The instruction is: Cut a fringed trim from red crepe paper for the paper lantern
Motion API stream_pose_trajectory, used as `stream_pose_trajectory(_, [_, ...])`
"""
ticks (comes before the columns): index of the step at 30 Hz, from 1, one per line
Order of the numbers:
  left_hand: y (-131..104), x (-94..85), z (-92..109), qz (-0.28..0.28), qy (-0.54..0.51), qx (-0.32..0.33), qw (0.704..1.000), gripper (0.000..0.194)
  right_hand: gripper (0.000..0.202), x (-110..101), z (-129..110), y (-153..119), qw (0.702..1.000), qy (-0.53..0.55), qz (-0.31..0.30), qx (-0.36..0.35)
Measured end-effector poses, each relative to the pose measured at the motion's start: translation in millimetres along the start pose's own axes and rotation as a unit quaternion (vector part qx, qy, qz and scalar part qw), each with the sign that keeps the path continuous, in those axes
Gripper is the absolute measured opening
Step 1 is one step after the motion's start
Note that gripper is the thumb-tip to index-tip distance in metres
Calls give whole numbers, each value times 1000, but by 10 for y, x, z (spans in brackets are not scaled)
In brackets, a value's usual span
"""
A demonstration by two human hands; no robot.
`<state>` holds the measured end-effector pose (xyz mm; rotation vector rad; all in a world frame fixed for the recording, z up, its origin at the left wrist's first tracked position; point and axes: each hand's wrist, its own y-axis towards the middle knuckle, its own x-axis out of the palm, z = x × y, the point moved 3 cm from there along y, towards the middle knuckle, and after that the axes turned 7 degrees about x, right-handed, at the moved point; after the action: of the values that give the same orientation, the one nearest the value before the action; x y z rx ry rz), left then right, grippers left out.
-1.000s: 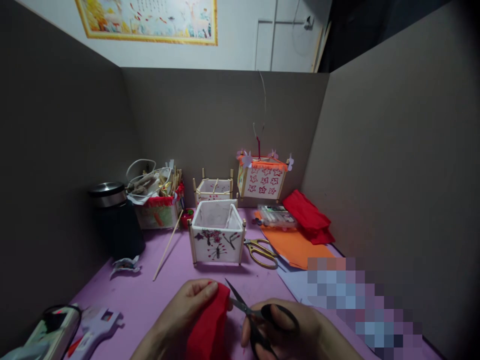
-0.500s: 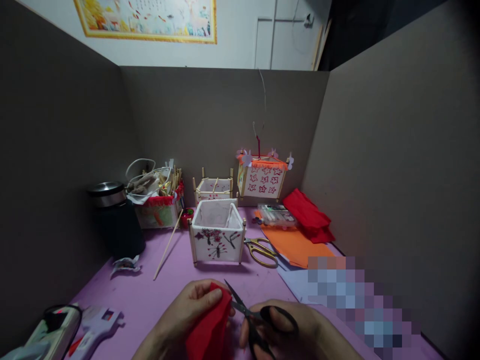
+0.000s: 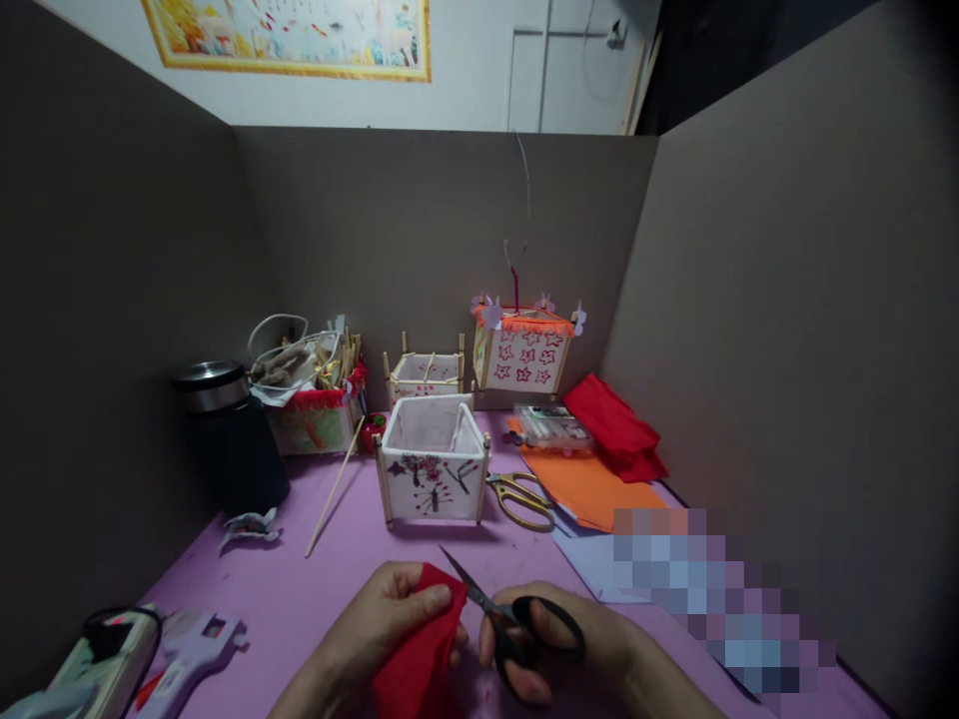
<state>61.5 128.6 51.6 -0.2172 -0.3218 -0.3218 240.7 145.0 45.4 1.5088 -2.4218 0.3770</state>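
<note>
My left hand (image 3: 397,614) pinches a piece of red fabric or crepe paper (image 3: 420,664), thumb on top, with the rest draping down toward the near table edge. In my right hand (image 3: 558,629) is a pair of black-handled scissors (image 3: 483,597), my fingers through the loops. Its blades lie at the upper right edge of the red piece, their tips pointing up and left. Just beyond my hands stands a white box-shaped lantern (image 3: 433,486) with painted blossoms and wooden sticks at its corners.
Gold-handled scissors (image 3: 524,501) lie right of the lantern, beside orange sheets (image 3: 599,489) and folded red material (image 3: 618,429). A star-patterned lantern (image 3: 524,355) hangs behind. Leftward are a thin stick (image 3: 335,499), a dark flask (image 3: 229,444), a glue gun (image 3: 195,654) and a power strip (image 3: 105,664).
The scissor blades have drawn closer together at the red piece's edge, and the handle loops have come nearer each other. My left hand keeps its pinch.
</note>
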Motion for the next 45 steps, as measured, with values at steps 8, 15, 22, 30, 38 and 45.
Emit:
stream_pose_trajectory(8, [-5, -24, 9, -18, 26, -4, 999, 30, 70, -46, -28, -11, 999, -24, 26, 9])
stream_pose_trajectory(15, [31, -11, -68, -67, 47, -8, 997, 33, 76, 3, 25, 26, 1000, 1, -26, 16])
stream_pose_trajectory(22, [28, 77, 13, -95, 80, 4, 992, 38, 69, -14, 3, 34, 999, -4, 26, 29])
stream_pose_trajectory(30, [21, 7, 8, -16, 55, -8, 998, 32, 72, -51, -115, -62, 998, -47, 32, 0])
stream_pose_trajectory(38, [36, -32, 70, 28, 36, 39, 998, 32, 76, -125, -110, -122, 997, -70, 10, 21])
stream_pose_trajectory(45, [47, -50, 6, -19, 24, 45, 999, 36, 75, -152, -28, -97, 996, -71, -11, 58])
